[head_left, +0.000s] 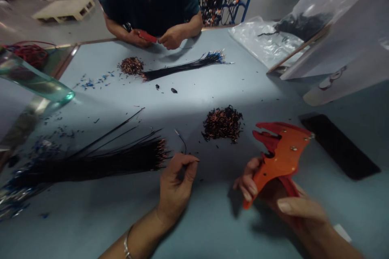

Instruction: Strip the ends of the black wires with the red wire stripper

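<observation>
My left hand (178,188) is closed in a pinch on a short black wire (183,141). One end of the wire curves up behind the fingers to a pale metal terminal, and a bit of its other end shows at the fingertips. My right hand (282,198) is wrapped round an orange and red wire stripper (281,149), whose jaws are apart and point left with nothing between them. Left of my left hand lies a thick bundle of black wires (106,166), copper ends to the right. A pile of cut insulation bits (223,123) sits between and beyond my hands.
Across the table (188,93) a co-worker (148,8) holds a red tool, near another wire bundle (185,66) and scrap pile (131,65). A black phone-like slab (340,145) lies at right. A clear greenish tube (39,79) is at left, plastic bags (261,40) at back right.
</observation>
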